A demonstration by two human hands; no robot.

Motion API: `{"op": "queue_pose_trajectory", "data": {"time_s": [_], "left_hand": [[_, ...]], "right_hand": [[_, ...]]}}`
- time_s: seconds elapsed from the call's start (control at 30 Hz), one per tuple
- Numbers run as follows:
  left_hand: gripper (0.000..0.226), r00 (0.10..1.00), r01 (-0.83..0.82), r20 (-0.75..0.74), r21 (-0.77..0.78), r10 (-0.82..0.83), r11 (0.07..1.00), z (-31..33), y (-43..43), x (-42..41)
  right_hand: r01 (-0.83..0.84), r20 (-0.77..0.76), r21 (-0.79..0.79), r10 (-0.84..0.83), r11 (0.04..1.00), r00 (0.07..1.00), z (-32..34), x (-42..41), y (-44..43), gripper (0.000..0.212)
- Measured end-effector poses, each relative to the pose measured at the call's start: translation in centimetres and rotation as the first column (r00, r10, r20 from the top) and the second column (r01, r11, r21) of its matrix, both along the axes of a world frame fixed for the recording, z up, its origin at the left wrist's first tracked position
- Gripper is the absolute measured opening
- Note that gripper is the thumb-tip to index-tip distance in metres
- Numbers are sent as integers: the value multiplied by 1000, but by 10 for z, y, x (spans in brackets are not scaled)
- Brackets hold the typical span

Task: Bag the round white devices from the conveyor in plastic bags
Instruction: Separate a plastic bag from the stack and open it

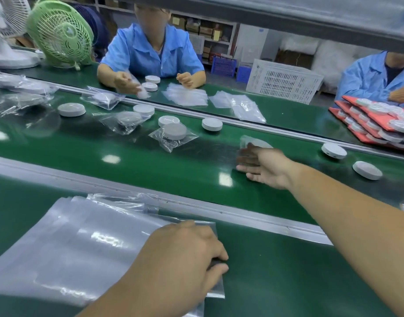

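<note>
While our right hand (262,167) reaches open-palmed over the green conveyor belt (150,161) toward a blurred round white device (257,142), our left hand (185,257) pinches the stack of clear plastic bags (70,248) on the desk, several devices bagged upstream, several bare.

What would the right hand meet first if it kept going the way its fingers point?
The right hand points left along the belt. Bare belt lies ahead first; farther on, probably the nearest bagged device, though it may sit slightly off that line. Motion blur makes depth uncertain.
</note>
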State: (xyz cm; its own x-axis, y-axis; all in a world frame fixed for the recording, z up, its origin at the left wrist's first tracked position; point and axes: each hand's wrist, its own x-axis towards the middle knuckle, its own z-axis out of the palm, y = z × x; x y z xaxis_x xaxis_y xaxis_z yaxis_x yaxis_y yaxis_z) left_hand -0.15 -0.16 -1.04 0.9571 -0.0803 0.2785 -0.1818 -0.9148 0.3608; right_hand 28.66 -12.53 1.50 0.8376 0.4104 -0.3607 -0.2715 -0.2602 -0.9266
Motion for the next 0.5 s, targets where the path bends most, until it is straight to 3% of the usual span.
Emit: {"op": "queue_pose_trajectory", "data": {"time_s": [0.13,0.2,0.3,0.37,0.4,0.5], "left_hand": [[36,1000,5,-9,42,-4,999,-2,2,1],[34,999,11,-40,64,-9,998,-1,1,0],[22,999,-1,-32,105,4,994,0,-1,-1],[23,999,-16,-27,80,19,997,-1,-6,-1],[27,999,-18,-25,73,20,997,-5,-8,-2],[26,1000,-26,-8,114,27,993,-8,-12,-4]], "right_hand": [[-65,272,-183,115,981,955,-12,-45,-4,21],[-57,482,-221,160,974,861,-17,-72,-21,20],[-30,706,-348,284,937,648,-31,-117,-57,27],[70,769,-463,361,883,528,-45,-137,-77,28],[134,769,-512,383,848,511,-49,-143,-84,28],[216,721,-611,423,761,549,-52,-144,-86,44]]}}
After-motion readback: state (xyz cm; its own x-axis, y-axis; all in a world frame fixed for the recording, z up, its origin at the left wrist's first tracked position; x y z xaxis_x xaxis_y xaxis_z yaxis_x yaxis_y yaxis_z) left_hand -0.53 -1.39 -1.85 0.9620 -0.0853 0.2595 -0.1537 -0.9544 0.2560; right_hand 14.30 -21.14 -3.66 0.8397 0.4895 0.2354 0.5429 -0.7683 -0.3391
